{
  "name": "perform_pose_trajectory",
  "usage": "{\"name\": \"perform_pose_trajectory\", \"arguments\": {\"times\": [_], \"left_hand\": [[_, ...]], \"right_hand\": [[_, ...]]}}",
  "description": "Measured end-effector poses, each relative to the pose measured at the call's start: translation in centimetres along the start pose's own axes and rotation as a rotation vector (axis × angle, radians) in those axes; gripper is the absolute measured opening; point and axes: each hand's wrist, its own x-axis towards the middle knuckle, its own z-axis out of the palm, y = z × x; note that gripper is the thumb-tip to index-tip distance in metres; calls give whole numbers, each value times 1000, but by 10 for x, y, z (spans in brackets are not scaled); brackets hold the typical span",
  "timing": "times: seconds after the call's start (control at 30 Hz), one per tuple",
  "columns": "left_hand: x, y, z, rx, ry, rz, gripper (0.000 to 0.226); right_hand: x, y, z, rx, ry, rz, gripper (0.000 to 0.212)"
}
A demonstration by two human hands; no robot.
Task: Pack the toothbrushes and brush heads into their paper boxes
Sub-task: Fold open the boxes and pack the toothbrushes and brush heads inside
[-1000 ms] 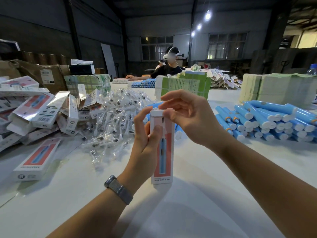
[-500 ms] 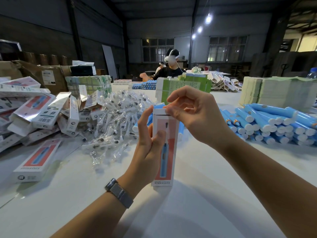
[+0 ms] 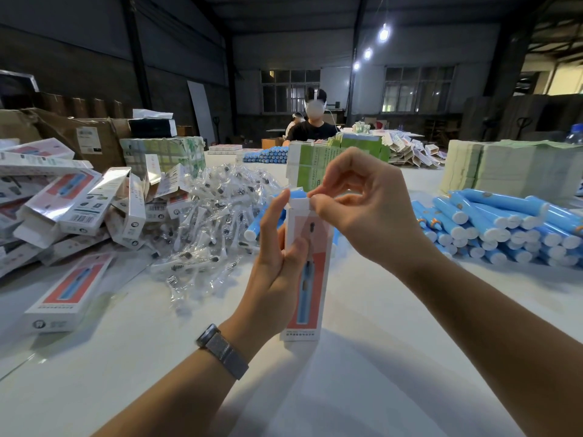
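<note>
While the pile of work is nowhere near gone, here is the bench from left to right.

Left heap: loose paper boxes lie jumbled at the far left, several with open ends, and one flat box sits alone nearer the front — by the look of it, plenty not yet filled.

Brush heads: a tangle of clear-wrapped heads just right of that heap, unpacked.

Box in hand: upright on the bench, centre frame.

Left hand: fingers curled round the box's left side, thumb on its front, steadying it.

Right hand: thumb and forefinger pinch the white top flap, which looks close to tucked; contents cannot be seen.

Toothbrushes: a big stack of blue handles on the right, waiting.

Progress: I judge this one box nearly shut, the bulk left.

Room: bare bench in front of the box and around the wrists — heaps hem in both sides, so setting down forward looks easiest.
</note>
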Motion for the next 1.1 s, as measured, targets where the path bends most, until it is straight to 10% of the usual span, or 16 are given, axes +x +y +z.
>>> {"name": "perform_pose_trajectory", "arguments": {"times": [1.1], "left_hand": [[3, 9, -11, -128, -38, -44, 41]], "right_hand": [[3, 6, -10, -2, -308, -91, 17]]}}
